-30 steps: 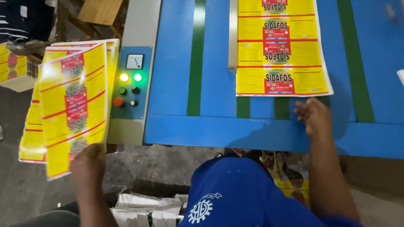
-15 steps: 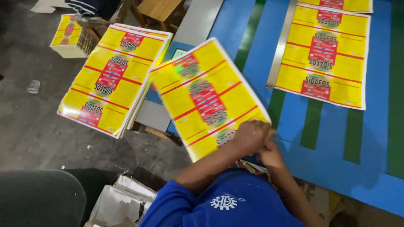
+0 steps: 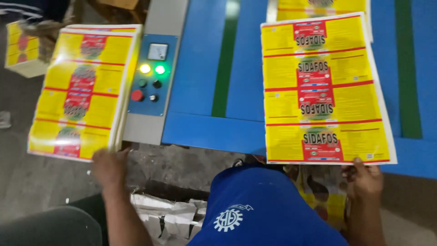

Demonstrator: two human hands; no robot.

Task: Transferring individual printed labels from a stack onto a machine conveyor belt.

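My right hand pinches the near right corner of a yellow printed sheet with red bands, lying flat on the blue table and overhanging its near edge. A second sheet peeks out at the far edge. My left hand is at the near edge of a stack of same yellow sheets, left of the table; I can't tell if its fingers are closed. A grey-blue control panel with lit yellow and green lamps sits at the table's left edge.

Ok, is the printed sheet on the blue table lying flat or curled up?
Flat. The printed sheet lies spread on the blue table, its near edge overhanging, where the right hand holds it.
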